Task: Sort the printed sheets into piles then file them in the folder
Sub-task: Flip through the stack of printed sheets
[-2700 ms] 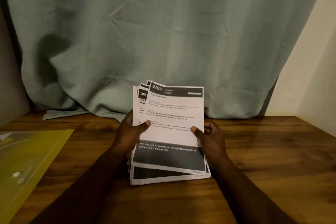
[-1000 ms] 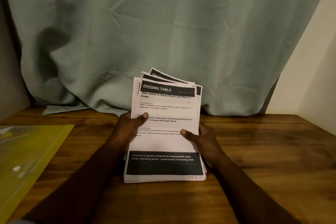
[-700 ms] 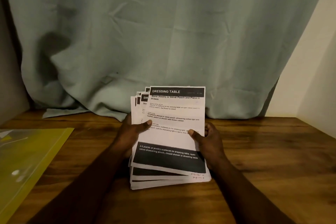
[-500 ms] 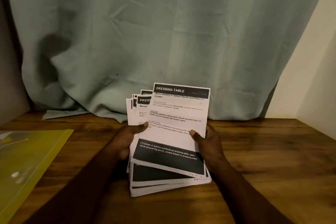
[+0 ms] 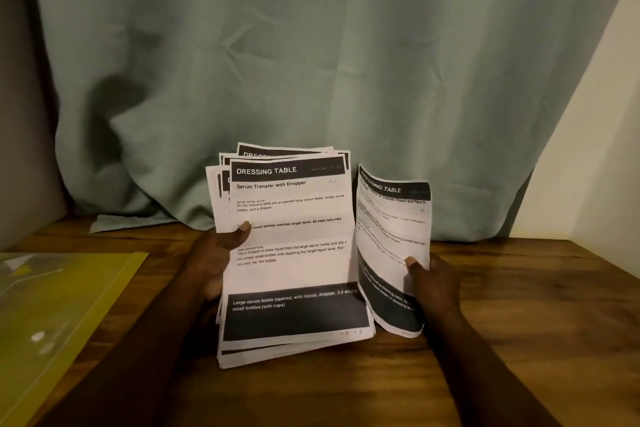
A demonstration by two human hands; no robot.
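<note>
— Wooden table (image 5: 519,340), green curtain (image 5: 311,45) behind. Where are the sheets?

— Centre frame: left hand (image 5: 211,263) clamps the stack (image 5: 291,253); right hand (image 5: 433,284) pinches one sheet (image 5: 391,236) just beside it.

— Folder?

— Yellow folder (image 5: 62,305), lower left, flat on the table.

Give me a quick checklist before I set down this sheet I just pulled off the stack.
1. Single sheet clear of the stack: ok, apart, held at its right.
2. Right hand grip: ok, thumb pinches the sheet's right edge.
3. Left hand steadying the stack: ok, thumb on the top page.
4. Heading read: ok, both say DRESSING TABLE.
5. Bare table to the right for a pile: ok.
6. Matching pile already started: cannot tell, none in view.
7. Yellow folder out of the way: ok, far left.
</note>
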